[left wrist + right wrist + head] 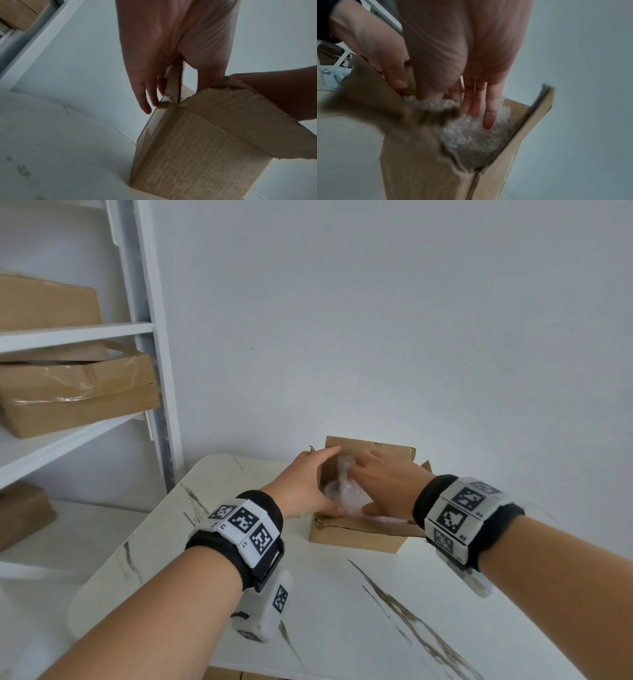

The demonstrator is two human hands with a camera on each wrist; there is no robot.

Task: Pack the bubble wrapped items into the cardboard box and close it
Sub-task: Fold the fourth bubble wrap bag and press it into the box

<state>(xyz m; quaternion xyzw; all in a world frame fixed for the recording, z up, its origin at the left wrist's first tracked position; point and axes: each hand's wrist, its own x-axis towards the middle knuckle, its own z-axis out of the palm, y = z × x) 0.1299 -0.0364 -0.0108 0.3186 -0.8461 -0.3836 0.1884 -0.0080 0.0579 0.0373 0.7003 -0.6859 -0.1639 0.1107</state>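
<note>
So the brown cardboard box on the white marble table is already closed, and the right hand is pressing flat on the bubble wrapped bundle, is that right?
Not quite. The brown cardboard box on the white marble table is open, flaps up; the left hand holds its left wall. The right hand does press flat on the bubble wrapped bundle, as the right wrist view shows.

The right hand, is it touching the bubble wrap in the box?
Touching. The right wrist view shows the right hand with its fingers laid on the bubble wrap.

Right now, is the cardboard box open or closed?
Open: the cardboard box flaps stand up, and bubble wrap shows inside.
</note>
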